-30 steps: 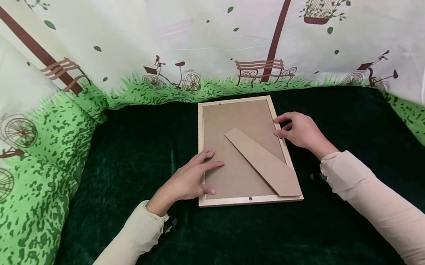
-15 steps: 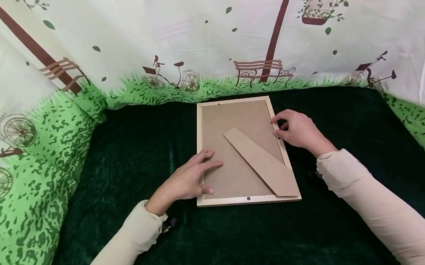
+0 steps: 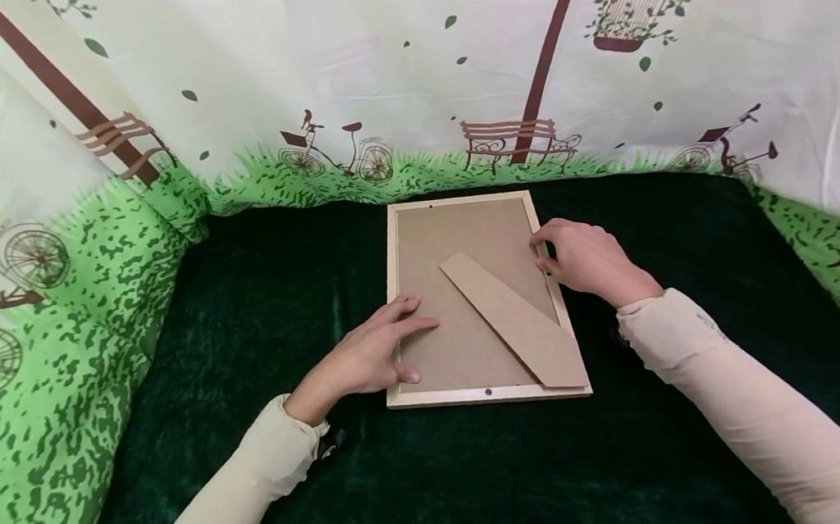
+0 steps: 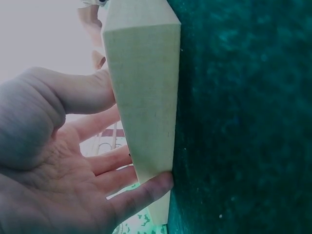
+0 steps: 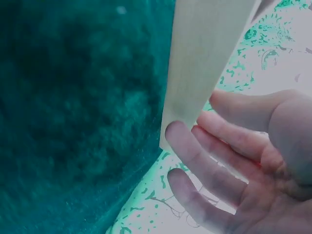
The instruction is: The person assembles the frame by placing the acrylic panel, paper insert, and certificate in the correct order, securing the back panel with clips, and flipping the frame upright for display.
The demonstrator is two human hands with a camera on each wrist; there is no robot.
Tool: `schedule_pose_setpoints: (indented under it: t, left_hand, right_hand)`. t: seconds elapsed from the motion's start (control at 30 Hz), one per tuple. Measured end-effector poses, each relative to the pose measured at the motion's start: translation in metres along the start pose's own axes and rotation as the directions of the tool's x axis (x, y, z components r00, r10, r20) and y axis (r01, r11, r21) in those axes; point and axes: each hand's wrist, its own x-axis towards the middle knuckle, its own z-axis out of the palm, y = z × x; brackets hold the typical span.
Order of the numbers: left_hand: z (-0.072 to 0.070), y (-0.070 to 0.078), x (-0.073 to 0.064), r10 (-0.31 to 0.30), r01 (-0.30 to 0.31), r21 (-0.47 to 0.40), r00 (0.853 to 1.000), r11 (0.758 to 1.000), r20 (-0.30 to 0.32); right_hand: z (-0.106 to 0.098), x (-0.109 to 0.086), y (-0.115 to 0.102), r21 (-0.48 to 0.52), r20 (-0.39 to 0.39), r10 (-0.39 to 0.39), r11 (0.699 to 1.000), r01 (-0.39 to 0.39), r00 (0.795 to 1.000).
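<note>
A picture frame [image 3: 438,397] with a pale wooden border lies back side up in the head view. Its brown backing board [image 3: 454,218] carries a slanted easel stand [image 3: 513,320] of the same board. My left hand [image 3: 367,348] rests over the frame's left border with fingers spread onto the board; in the left wrist view one finger touches the wooden side [image 4: 144,87]. At the right border, my right hand [image 3: 586,257] has bent fingertips on the inner edge, the thumb near a small dark spot. The right wrist view shows one finger against the side [image 5: 195,58].
Dark green velvet cloth [image 3: 261,307] covers the surface under the frame. A curtain [image 3: 375,68] printed with bicycles, benches and leaves hangs behind and along both sides.
The right hand has shifted slightly left, its fingers reaching a bit further over the frame's right border. The left hand holds its place on the frame; the whole view has drifted slightly.
</note>
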Motion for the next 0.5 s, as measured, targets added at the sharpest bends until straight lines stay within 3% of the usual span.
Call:
schedule_pose_setpoints:
  t: [0.13, 0.23, 0.4, 0.5]
  left_hand:
    - [0.002, -0.001, -0.001, -0.002, 0.002, -0.007, 1.0, 1.0, -0.007]
    - [0.003, -0.001, -0.002, -0.008, 0.007, -0.017, 1.0, 1.0, -0.005]
    - [0.004, -0.001, -0.001, -0.004, 0.004, -0.015, 1.0, 1.0, 0.004]
    - [0.001, -0.002, 0.0, 0.0, 0.0, -0.005, 1.0, 1.0, -0.001]
  right_hand:
    - [-0.005, 0.003, 0.002, 0.03, 0.07, -0.032, 0.999, 0.03, 0.997]
    - [-0.008, -0.007, -0.001, 0.066, 0.096, -0.102, 0.993, 0.096, 0.99]
    - [-0.005, -0.049, -0.021, 0.102, 0.048, -0.291, 0.953, 0.286, 0.955]
    - [0.002, -0.073, -0.033, 0.086, 0.031, -0.337, 0.939, 0.333, 0.941]
